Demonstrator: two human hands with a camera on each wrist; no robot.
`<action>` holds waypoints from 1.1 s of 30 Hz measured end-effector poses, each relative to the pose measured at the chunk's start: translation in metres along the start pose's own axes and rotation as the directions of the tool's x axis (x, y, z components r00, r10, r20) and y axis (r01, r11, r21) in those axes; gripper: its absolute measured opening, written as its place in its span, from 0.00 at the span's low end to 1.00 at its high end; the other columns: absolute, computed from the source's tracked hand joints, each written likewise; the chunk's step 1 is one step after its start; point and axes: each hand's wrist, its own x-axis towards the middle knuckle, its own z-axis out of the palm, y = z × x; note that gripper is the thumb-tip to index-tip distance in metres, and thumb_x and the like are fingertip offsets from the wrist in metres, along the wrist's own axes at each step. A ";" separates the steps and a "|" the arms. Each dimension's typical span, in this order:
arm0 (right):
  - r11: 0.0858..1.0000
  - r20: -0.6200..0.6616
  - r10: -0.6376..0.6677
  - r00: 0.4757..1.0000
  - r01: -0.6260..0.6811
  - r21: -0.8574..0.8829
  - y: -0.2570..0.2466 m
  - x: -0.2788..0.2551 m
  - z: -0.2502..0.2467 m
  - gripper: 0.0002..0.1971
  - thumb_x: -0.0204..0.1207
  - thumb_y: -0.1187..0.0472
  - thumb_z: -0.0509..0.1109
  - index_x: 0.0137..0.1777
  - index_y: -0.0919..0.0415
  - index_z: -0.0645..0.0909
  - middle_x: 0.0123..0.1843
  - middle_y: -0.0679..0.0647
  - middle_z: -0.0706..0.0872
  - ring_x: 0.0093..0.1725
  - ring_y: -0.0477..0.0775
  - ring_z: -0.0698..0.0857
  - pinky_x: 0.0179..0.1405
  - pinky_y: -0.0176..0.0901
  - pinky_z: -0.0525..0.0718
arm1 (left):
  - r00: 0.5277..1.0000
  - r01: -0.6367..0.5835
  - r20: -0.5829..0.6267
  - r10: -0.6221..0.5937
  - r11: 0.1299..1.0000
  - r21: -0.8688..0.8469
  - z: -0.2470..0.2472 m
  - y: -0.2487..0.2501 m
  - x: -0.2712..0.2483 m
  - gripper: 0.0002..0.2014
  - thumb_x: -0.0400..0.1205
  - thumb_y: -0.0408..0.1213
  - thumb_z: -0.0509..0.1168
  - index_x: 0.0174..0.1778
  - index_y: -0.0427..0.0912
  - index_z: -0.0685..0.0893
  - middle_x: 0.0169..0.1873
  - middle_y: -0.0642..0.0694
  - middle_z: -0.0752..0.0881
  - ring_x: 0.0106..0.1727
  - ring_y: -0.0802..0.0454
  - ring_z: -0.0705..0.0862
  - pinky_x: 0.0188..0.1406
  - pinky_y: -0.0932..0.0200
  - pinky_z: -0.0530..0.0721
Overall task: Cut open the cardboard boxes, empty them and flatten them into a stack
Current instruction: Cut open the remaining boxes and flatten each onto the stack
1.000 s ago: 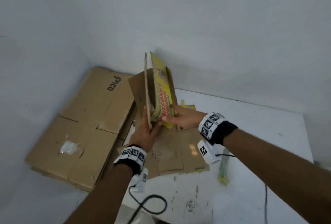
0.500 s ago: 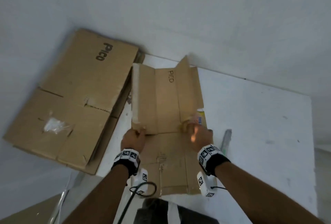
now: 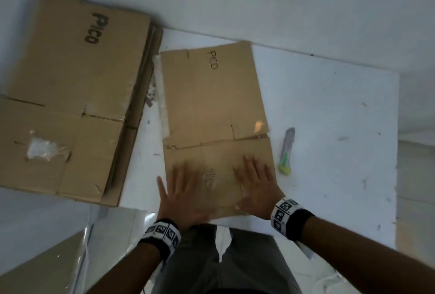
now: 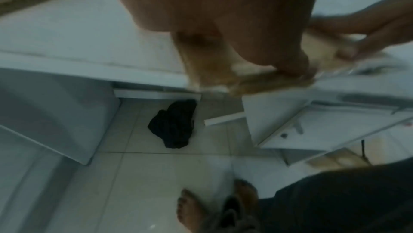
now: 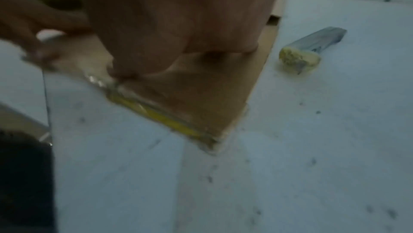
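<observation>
Both hands, left hand (image 3: 182,196) and right hand (image 3: 255,183), are pressing open-palmed on the flattened box (image 3: 214,107) at frame centre on the surface (image 3: 329,129); spreading weight evenly over the creases should be keeping it flat.

Left hand (image 3: 182,196): palm down, fingers straight and spread, pointing away from the body, on the near left of the scene.
Right hand (image 3: 255,185): palm down, fingers straight and close together, lying slightly farther out than the left, on the near right.
Spacing: the two hands lie side by side, apart, not touching.
Forearms: both bare, reaching in from the near edge and converging toward the hands.
Wrists: each wears a dark band with black-and-white square markers.
Blur: both hands are slightly smeared.
</observation>
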 end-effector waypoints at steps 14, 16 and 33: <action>0.991 -0.250 0.087 0.964 -0.058 0.121 0.020 0.082 -0.122 0.40 0.77 0.32 0.63 0.82 0.57 0.67 0.81 0.61 0.70 0.77 0.68 0.69 0.75 0.62 0.68 | 0.994 0.100 -0.013 -0.104 0.975 -0.197 -0.130 -0.012 0.088 0.40 0.78 0.68 0.67 0.79 0.46 0.69 0.75 0.41 0.73 0.73 0.39 0.73 0.69 0.43 0.75; 0.992 -0.184 0.104 0.977 -0.090 0.087 0.040 0.131 -0.157 0.50 0.76 0.29 0.66 0.89 0.54 0.50 0.89 0.64 0.51 0.86 0.71 0.56 0.83 0.67 0.59 | 0.996 0.067 -0.045 -0.077 0.978 -0.196 -0.156 -0.033 0.142 0.51 0.72 0.66 0.75 0.86 0.49 0.59 0.84 0.38 0.63 0.82 0.37 0.65 0.76 0.38 0.71; 0.959 0.001 0.268 0.963 -0.267 0.100 0.064 0.214 -0.179 0.71 0.55 0.18 0.72 0.87 0.43 0.30 0.88 0.59 0.26 0.86 0.75 0.33 0.80 0.83 0.44 | 0.955 0.297 0.032 -0.296 0.944 -0.144 -0.150 -0.050 0.206 0.81 0.49 0.78 0.78 0.86 0.57 0.29 0.87 0.44 0.31 0.88 0.34 0.36 0.83 0.24 0.49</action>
